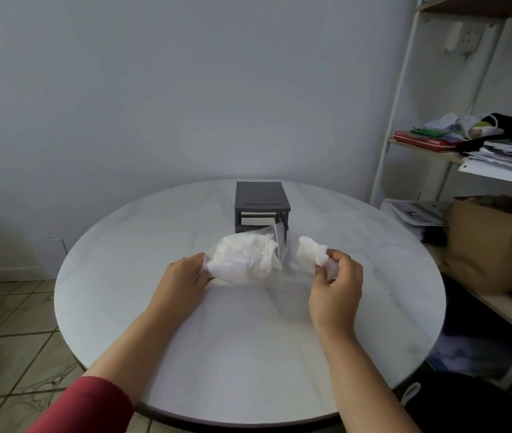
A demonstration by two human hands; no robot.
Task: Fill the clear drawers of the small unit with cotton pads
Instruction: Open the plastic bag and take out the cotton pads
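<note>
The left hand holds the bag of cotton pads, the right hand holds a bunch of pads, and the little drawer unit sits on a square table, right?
No. The head view shows a round table, not a square one. The rest is right: left hand holding the bag of cotton pads, right hand holding a bunch of pads, drawer unit on the table.

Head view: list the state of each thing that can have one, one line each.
Left hand: grips the bag's left end.
Right hand: pinches a clump of pads.
Bag: clear, lying on the table, packed with pads.
Clump: apart from the rest, in the right hand.
Unit: upright behind the bag; drawer state cannot be told.
Table: bears unit and bag.
</note>
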